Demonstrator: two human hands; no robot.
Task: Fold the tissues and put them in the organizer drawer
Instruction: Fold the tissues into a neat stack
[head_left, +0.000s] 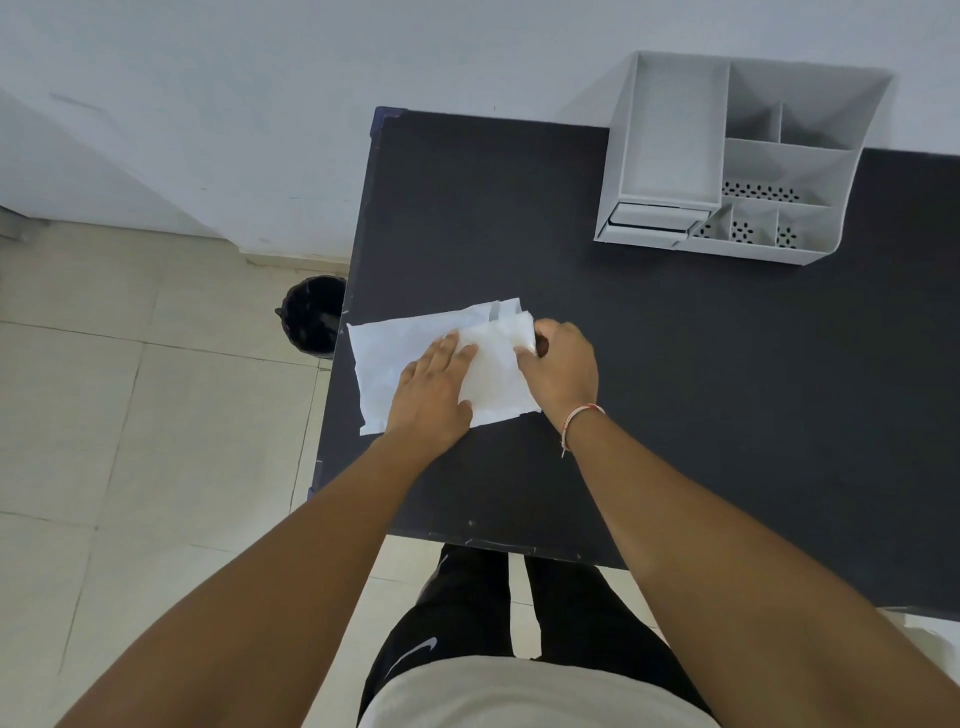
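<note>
Pressing left hand flat on tissues, right hand pinches.

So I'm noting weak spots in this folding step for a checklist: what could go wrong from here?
The tissue lies at the table's left edge, right above the black bin; a slip could drop it in. The right hand pinches only one end while the left hand presses flat, so thin paper may tear or fold crooked. The organizer drawer looks barely open and small, so a loose fold may not fit.
</note>
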